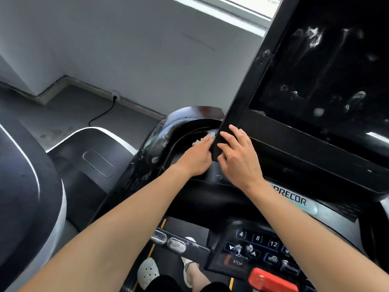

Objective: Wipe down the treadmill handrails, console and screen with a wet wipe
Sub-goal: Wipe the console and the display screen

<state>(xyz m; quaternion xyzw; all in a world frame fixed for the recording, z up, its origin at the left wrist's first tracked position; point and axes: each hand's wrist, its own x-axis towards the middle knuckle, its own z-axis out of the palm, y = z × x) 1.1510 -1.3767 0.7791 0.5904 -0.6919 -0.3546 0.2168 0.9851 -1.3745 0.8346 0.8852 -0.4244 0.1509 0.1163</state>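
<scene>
A crumpled white wet wipe (pixel 201 140) is bunching up just beside the lower-left corner of the tilted glossy black screen (pixel 328 66), which is showing white smears; the black button console (pixel 263 247) is sitting below the screen.

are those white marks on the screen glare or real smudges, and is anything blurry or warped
Head view: the white rings and streaks on the screen look like patchy smears, probably not glare; head view, top edge: the window strip is blown out; head view, bottom: the keypad labels are soft; head view, left: the neighbouring treadmill bows from wide-angle distortion.
</scene>
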